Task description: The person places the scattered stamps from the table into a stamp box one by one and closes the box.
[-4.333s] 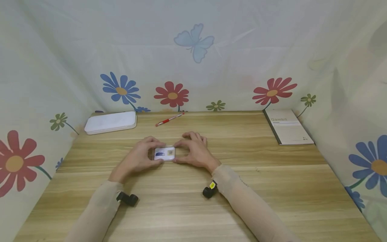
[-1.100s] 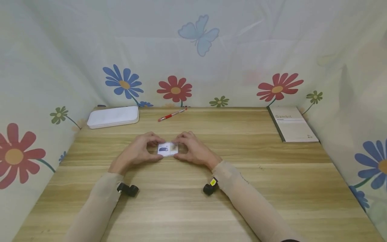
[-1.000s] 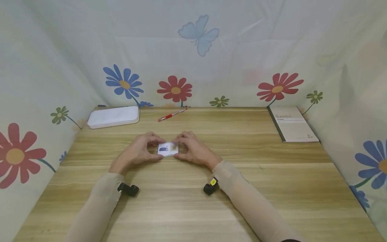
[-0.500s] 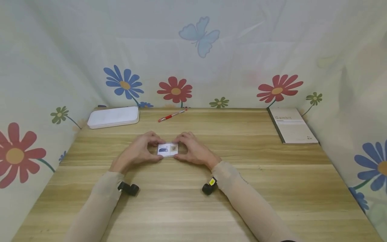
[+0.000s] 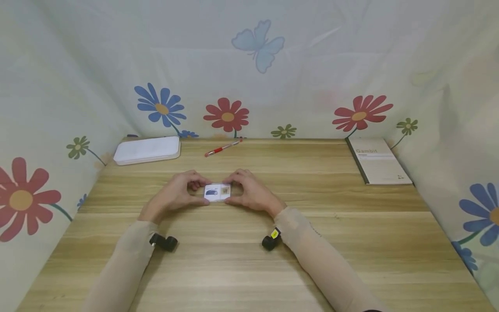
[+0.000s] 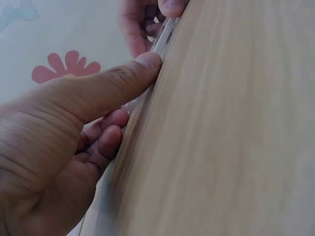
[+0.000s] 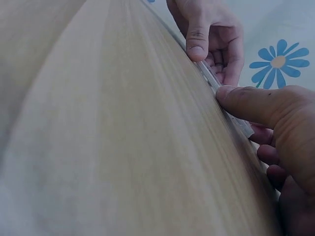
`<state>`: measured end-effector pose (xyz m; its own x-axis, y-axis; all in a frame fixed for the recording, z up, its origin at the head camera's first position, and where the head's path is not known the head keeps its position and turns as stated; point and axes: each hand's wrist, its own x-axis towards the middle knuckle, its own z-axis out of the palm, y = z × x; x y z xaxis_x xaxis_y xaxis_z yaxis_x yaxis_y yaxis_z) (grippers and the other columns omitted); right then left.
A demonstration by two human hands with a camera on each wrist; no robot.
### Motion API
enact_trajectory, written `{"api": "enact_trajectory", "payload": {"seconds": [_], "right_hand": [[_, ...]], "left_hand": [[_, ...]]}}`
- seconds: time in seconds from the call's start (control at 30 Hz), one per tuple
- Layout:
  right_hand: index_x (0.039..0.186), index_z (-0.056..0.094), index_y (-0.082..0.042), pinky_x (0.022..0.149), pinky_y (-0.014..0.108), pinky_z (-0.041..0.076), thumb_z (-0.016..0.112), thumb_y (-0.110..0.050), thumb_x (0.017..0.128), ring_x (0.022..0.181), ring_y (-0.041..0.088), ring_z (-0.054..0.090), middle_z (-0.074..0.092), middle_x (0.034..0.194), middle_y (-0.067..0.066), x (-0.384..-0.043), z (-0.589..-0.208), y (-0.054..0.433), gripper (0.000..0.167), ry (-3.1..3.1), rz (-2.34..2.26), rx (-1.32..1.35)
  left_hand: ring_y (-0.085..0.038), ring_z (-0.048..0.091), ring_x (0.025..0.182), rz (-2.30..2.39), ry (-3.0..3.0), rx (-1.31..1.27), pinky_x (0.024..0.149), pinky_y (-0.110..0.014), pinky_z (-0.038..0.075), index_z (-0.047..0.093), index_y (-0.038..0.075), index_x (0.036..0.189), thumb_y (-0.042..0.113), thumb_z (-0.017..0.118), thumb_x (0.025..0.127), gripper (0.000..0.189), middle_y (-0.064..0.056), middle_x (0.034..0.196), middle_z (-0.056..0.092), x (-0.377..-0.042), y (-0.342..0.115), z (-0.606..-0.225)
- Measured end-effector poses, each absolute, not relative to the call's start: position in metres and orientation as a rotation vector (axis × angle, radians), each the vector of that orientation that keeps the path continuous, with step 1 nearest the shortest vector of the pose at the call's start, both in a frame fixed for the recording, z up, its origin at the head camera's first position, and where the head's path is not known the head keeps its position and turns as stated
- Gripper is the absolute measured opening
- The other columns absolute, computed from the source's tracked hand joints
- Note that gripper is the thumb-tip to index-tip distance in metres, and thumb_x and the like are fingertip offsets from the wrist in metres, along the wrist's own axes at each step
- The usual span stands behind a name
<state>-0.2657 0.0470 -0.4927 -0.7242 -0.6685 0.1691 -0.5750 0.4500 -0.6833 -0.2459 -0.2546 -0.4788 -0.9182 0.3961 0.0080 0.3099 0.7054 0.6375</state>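
Observation:
A small flat clear plastic case (image 5: 217,193) lies on the table, with a white card printed in blue and tan showing through its top. My left hand (image 5: 175,191) pinches its left end between thumb and fingers. At the opposite end, my right hand (image 5: 255,193) pinches it the same way. In the left wrist view, the left thumb (image 6: 115,86) presses the near edge of the thin case (image 6: 161,43). The right wrist view has the right thumb (image 7: 248,103) on that edge of the case (image 7: 209,76), fingers partly hidden behind it.
A white oblong box (image 5: 147,150) stands at the back left of the wooden table (image 5: 218,268). Beyond the hands lies a red pen (image 5: 223,148). A notebook (image 5: 378,160) sits at the back right. Flower-printed cloth (image 5: 249,78) encloses the back and sides.
Since the oldest frame, the right hand's raised fingers have drawn in together, and the head view has shifted slightly. Both hands still hold the case in nearly the same spot.

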Motion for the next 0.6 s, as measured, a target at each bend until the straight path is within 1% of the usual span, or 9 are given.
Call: {"api": "enact_trajectory", "payload": {"seconds": [0.23,0.33,0.5,0.6], "right_hand": [[0.141,0.073,-0.016,0.117,0.045,0.046,0.094,-0.032,0.094,0.133,0.023,0.055,0.065,0.141,0.003,-0.2682,-0.4874,0.0465,0.054,2.586,-1.139,-1.076],[0.142,0.072,-0.016,0.118,0.045,0.046,0.094,-0.032,0.093,0.134,0.023,0.054,0.064,0.142,0.003,-0.2678,-0.4863,0.0466,0.056,2.589,-1.125,-1.086],[0.146,0.069,-0.014,0.118,0.044,0.046,0.095,-0.033,0.092,0.133,0.022,0.052,0.061,0.142,0.003,-0.2641,-0.4878,0.0481,0.062,2.577,-1.11,-1.091],[0.145,0.07,-0.014,0.117,0.044,0.046,0.095,-0.036,0.091,0.133,0.023,0.051,0.059,0.141,0.003,-0.2626,-0.4887,0.0495,0.064,2.598,-1.109,-1.074]], "left_hand": [[-0.024,0.064,0.105,1.034,2.76,0.546,0.096,-0.043,0.054,0.081,0.018,0.13,0.03,0.105,0.079,0.058,-0.004,0.117,0.07,-0.2482,-0.2504,-0.4709],[-0.025,0.064,0.107,1.021,2.759,0.557,0.097,-0.045,0.055,0.08,0.016,0.134,0.03,0.105,0.079,0.062,-0.005,0.119,0.069,-0.2482,-0.2516,-0.4695],[-0.024,0.062,0.109,0.974,2.757,0.551,0.101,-0.044,0.053,0.076,0.019,0.14,0.038,0.104,0.079,0.07,-0.003,0.122,0.068,-0.2446,-0.2555,-0.4723],[-0.022,0.062,0.11,0.978,2.76,0.545,0.102,-0.044,0.053,0.076,0.022,0.139,0.04,0.103,0.08,0.067,-0.001,0.123,0.067,-0.2426,-0.2575,-0.4751]]}}
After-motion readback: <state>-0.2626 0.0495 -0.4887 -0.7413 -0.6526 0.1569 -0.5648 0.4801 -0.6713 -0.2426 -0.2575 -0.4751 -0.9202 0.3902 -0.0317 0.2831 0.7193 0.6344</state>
